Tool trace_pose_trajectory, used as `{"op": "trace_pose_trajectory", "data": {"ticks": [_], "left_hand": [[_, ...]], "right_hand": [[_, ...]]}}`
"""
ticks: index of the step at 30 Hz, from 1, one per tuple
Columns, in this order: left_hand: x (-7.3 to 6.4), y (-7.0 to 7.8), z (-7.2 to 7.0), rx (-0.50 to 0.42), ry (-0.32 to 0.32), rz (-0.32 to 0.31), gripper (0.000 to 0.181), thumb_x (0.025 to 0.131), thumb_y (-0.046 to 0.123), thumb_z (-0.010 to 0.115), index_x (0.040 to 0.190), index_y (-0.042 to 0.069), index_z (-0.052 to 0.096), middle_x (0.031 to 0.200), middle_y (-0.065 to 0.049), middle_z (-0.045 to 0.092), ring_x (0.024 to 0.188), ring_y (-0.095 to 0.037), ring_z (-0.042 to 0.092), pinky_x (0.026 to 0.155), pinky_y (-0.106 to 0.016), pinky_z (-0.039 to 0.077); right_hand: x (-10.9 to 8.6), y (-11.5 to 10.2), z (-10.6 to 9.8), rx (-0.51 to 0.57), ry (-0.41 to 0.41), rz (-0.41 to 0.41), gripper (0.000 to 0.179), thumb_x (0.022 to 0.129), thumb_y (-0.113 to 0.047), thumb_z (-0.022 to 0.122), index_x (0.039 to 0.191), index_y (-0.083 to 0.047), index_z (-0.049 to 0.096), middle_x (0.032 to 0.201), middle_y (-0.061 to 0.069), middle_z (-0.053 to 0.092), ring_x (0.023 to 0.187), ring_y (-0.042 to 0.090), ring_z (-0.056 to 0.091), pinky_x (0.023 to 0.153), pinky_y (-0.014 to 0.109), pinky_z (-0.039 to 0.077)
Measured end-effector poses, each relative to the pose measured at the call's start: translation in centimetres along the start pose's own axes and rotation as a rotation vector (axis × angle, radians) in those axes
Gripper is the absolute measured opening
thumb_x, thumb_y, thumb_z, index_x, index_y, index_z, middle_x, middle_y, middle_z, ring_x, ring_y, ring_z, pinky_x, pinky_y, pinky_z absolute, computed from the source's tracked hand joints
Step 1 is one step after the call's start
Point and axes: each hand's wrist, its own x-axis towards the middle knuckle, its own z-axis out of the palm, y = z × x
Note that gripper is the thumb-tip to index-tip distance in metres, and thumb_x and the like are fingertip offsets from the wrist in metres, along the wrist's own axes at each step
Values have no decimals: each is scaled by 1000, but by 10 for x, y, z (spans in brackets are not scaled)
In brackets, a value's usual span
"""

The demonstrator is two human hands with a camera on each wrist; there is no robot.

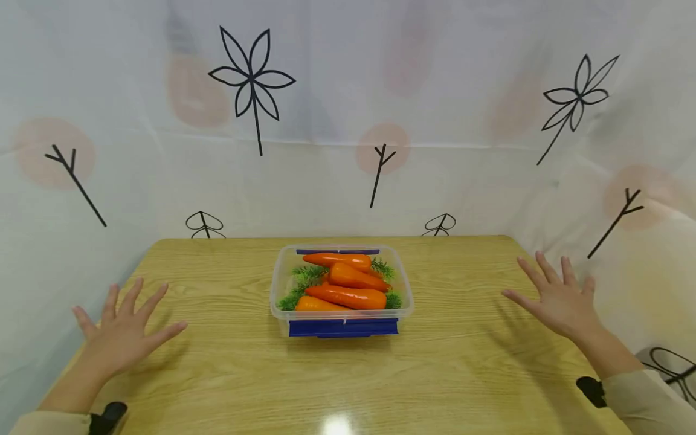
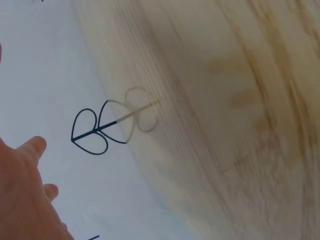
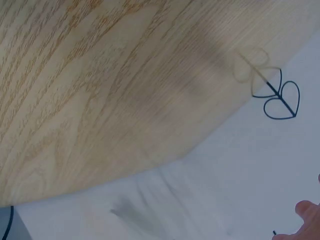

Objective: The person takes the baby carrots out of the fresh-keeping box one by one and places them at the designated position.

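A clear plastic container point(image 1: 276, 284) with blue side clips stands near the middle of the table, its top uncovered. Inside lie several orange carrots point(image 1: 348, 296) on green leafy sprigs point(image 1: 293, 297). My left hand point(image 1: 116, 338) is held over the table's left edge, fingers spread, holding nothing. On the opposite side my right hand point(image 1: 565, 299) hovers by the right edge, also spread and holding nothing. Both hands are well apart from the container. Only part of the left hand point(image 2: 22, 195) shows in the left wrist view, and some fingertips point(image 3: 306, 210) in the right wrist view.
The wooden table point(image 1: 217, 362) has a light grain and a glare spot at its front. A white cloth point(image 1: 326, 181) with black line flowers and pink blotches hangs behind it and along both sides. Dark straps point(image 1: 109, 417) sit at the wrists.
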Motion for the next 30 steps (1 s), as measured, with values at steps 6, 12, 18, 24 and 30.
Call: {"op": "trace_pose_trajectory", "data": {"ticks": [6,12,18,24,30], "left_hand": [[1,0,2,-67,16,-18,83,88,59,49,151,22,11,151,-24,-4,129,-48,-24,78,-65,-34],[2,4,2,-181,59,3,77,92,49,49,151,15,12,147,-31,7,129,-57,-7,83,-80,-13],[5,12,-1,-297,120,56,72,94,38,51,148,4,18,141,-37,19,125,-60,11,86,-79,8],[8,19,-2,-415,110,74,70,95,33,51,148,1,17,141,-37,18,126,-59,12,90,-76,10],[9,26,-5,-520,86,64,71,96,31,51,148,1,13,143,-35,15,127,-57,11,88,-76,15]], "right_hand": [[0,-1,0,71,28,-14,80,91,-52,49,151,-24,4,152,23,1,131,48,-17,91,75,-10],[0,-5,-2,156,42,-30,75,94,-45,49,151,-18,10,151,25,3,130,53,-11,91,77,-1],[0,-11,-5,222,29,-35,73,95,-42,49,151,-14,12,151,25,3,131,51,-11,89,78,0],[2,-16,-8,254,33,-42,71,94,-40,51,150,-10,17,151,25,7,132,51,-8,89,78,2],[6,-21,-11,304,38,-72,70,94,-37,54,149,-7,20,150,27,11,132,52,-4,93,76,2]]}}
